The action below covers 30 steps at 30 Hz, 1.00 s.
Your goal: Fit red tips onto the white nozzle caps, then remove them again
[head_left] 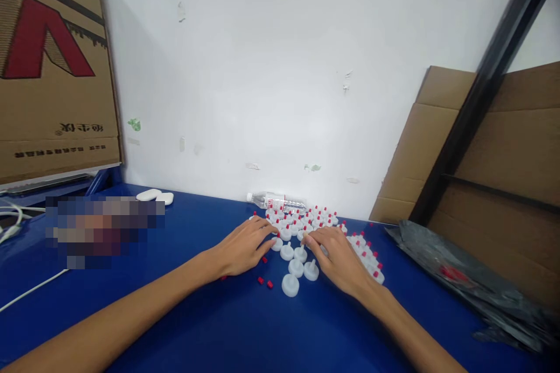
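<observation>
My left hand (249, 246) bends over the left side of a cluster of white round caps with spouts. Its thumb and index finger close in around a small red tip (278, 235) above one white cap (276, 243). At the cluster's right side, my right hand (336, 254) has thumb and index finger drawn together near a spout; whatever lies between them is hidden. Several white caps nearest me have bare spouts, among them a front cap (290, 285). Farther back, the caps carry red tips. Loose red tips (261, 280) lie beside my left hand.
A clear plastic bottle (280, 202) lies behind the caps, against the white wall. Grey plastic bags (464, 280) and cardboard (420, 151) are at right. White oval objects (149, 194), a cable (35, 289) and a blurred patch are at left on the blue table (196, 326).
</observation>
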Motion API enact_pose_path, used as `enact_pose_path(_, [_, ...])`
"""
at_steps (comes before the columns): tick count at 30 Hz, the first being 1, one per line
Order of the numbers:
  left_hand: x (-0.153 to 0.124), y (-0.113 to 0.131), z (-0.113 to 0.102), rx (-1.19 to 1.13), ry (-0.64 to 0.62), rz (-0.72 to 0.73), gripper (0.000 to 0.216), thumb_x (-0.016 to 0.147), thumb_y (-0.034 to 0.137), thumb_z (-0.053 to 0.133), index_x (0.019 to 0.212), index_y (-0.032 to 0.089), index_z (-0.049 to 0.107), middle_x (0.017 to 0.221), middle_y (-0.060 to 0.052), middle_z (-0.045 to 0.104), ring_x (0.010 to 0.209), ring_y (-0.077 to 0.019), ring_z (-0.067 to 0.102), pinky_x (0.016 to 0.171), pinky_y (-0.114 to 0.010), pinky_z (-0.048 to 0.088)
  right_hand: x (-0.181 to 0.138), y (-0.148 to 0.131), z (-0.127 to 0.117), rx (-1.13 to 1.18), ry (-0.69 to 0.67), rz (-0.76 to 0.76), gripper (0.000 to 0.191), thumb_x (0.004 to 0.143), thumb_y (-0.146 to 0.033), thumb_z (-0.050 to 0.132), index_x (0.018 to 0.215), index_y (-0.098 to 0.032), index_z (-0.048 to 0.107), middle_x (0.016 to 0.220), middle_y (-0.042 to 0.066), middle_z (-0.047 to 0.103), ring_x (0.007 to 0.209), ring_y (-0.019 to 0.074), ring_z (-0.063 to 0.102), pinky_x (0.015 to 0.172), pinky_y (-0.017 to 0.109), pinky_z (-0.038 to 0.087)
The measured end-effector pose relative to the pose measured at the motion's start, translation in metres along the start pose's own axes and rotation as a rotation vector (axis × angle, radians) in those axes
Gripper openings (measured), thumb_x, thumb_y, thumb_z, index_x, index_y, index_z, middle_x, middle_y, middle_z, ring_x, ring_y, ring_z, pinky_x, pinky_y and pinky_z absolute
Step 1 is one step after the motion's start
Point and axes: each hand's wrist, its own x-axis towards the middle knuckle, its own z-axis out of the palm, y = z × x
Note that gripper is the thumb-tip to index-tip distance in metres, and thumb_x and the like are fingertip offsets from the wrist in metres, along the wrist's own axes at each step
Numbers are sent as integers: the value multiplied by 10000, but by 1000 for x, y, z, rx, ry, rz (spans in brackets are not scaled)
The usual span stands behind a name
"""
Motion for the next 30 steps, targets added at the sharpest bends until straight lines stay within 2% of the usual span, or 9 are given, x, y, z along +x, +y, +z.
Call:
enact_pose_path(7, [1,-3,-2,-52,37,-39,125,955,326,580,950,203,596,963,-34,654,943,-222,570,849,-351,451,2,-4,-4,27,53,10,326,1034,-298,374,915,-228,669,949,31,709,919,200,640,887,384,432])
enact_pose_path(10, [1,1,-2,-148,72,-70,105,949,306,579,945,203,597,937,-30,667,929,-220,580,815,-337,452,2,-4,-6,46,86,0,272,1025,-280,397,981,-233,661,1033,46,700,986,210,626,913,395,437])
enact_pose_path(13, [2,11,-8,-262,159,-123,101,950,289,558,951,203,610,933,-25,677,879,-203,597,776,-322,457,0,-9,-8,82,106,-23,201,1001,-301,469,1110,-258,632,1118,47,686,1046,222,612,943,410,440])
enact_pose_path(15, [2,21,-12,-365,211,-140,106,952,282,547,956,204,617,932,-16,681,836,-180,609,738,-296,462,-2,-17,-10,96,113,-45,240,978,-332,520,1197,-277,600,1146,50,681,1051,228,614,939,413,454])
enact_pose_path(17, [0,30,-12,-473,240,-140,120,955,290,542,979,201,620,929,-11,687,793,-159,618,709,-273,471,-3,-25,-10,103,110,-76,310,945,-373,576,1242,-283,581,1125,56,692,1019,233,629,924,418,468])
enact_pose_path(20, [-3,40,-9,-545,254,-137,150,949,329,560,977,190,607,899,-6,687,701,-133,609,681,-256,478,-4,-34,-5,138,118,-152,328,900,-402,645,1195,-265,600,1044,61,723,923,228,661,947,446,452])
enact_pose_path(23, [-7,40,-6,-449,188,-119,185,973,369,525,993,195,585,891,-1,676,610,-114,573,625,-252,452,-4,-35,1,161,171,-209,212,918,-363,634,1100,-254,631,980,49,749,833,203,687,987,463,413])
enact_pose_path(27, [-11,35,-10,-154,81,60,197,1032,305,388,1009,204,556,956,-36,636,847,-179,588,718,-288,437,-3,-32,2,131,174,-284,209,932,-337,629,1122,-250,632,1023,43,758,858,187,704,979,434,408])
enact_pose_path(30, [-10,35,-15,6,23,175,233,1035,235,330,913,194,525,904,-49,601,873,-199,539,678,-298,413,-2,-32,-1,86,143,-347,219,945,-321,615,1153,-254,630,1067,36,754,860,166,702,977,413,413])
